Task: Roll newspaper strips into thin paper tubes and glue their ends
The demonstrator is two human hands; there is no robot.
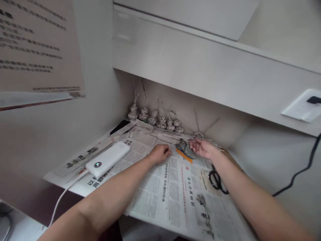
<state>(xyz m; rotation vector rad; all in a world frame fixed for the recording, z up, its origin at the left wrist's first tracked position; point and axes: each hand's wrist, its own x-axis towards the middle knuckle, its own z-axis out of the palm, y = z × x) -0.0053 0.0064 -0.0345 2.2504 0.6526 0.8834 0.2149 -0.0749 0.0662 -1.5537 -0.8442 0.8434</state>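
Grey orange-edged pouch (185, 149) lies on the newspaper (173, 190) just beyond the scissors (219, 180), which an inward swing of the right forearm (245, 190) could knock. The left hand (159, 154) curls its fingers; the right hand (203, 148) is at the pouch; I cannot tell whether either grips. Overreaching might topple the woven gourds (163, 123) behind.

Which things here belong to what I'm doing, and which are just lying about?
Likely in the job:
grey bundle by your right hand
scissors
newspaper underneath
perhaps the woven pieces behind

Probably lying about:
power bank
white cable
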